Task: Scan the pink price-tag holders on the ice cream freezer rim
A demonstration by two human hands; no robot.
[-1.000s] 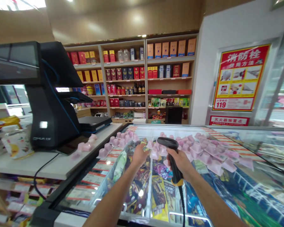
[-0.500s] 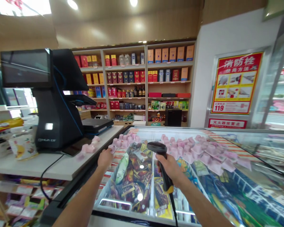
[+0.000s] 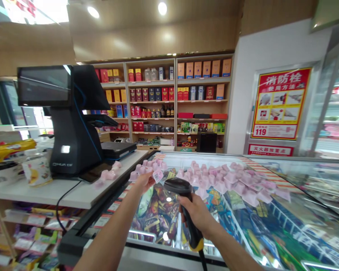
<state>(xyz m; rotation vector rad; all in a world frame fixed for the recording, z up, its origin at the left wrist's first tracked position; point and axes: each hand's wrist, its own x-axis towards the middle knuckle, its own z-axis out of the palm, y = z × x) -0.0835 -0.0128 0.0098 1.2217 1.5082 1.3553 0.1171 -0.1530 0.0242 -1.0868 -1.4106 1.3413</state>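
My right hand (image 3: 196, 212) is wrapped round the grip of a black and yellow barcode scanner (image 3: 188, 222), its head pointing left and away. My left hand (image 3: 145, 183) pinches a small pink cup (image 3: 158, 175), whose flat side with a printed barcode label faces me and the scanner head. Just behind that hand, a group of similar pink cups (image 3: 144, 168) sits on the glass lid at the left. A bigger heap of pink cups (image 3: 231, 178) spreads over the glass to the right of the scanner.
Below the glass top of the chest freezer (image 3: 158, 244) lie wrapped packs in wire baskets. On the left, a counter (image 3: 81, 195) carries a black cash register (image 3: 79, 150) and a few pink cups (image 3: 110, 173). Shelves of boxes (image 3: 152, 94) line the back wall.
My left hand has moved right from the left group, bringing a pink cup with its label turned towards me. The scanner has shifted slightly left and down. The view has turned a little left.
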